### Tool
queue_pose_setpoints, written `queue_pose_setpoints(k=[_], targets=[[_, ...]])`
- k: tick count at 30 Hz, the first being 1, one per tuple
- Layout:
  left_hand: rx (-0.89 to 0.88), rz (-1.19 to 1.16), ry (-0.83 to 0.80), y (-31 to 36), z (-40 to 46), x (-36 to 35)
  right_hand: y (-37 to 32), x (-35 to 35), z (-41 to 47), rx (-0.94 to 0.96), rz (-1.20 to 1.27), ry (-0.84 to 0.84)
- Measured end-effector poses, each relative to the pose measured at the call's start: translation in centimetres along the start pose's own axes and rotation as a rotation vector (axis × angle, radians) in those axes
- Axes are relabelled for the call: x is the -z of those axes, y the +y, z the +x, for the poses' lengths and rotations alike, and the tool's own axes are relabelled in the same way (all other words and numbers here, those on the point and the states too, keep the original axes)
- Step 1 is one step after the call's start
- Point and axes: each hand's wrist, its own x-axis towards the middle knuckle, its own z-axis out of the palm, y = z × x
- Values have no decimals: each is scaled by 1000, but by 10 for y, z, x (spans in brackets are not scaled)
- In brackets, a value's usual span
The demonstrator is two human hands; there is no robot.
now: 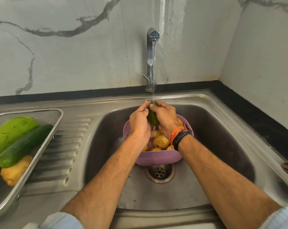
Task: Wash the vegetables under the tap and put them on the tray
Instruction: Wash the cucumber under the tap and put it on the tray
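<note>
Two hands around cucumber.

A single head-worn wide-angle view looks forward and steeply down from above, close over both hands, with the grey marble-veined wall beyond them.

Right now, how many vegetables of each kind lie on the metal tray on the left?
Pale green gourd: 1
Dark green cucumber: 1
Potato: 1
Total on the tray: 3
</note>
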Motion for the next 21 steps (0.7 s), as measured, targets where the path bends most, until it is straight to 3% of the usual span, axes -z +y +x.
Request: queue_pose_setpoints(k=[5, 9, 15, 21], targets=[[-38, 143, 36, -4, 4, 2, -3, -5, 2, -60, 234, 10], [-5, 169, 10, -4, 1, 0, 3, -14, -4, -91, 282, 17], [26, -74, -23, -5, -5, -6, 4, -21, -8, -18, 134, -6], [-33, 18, 34, -4, -3, -9, 6, -21, -18, 172, -111, -17]])
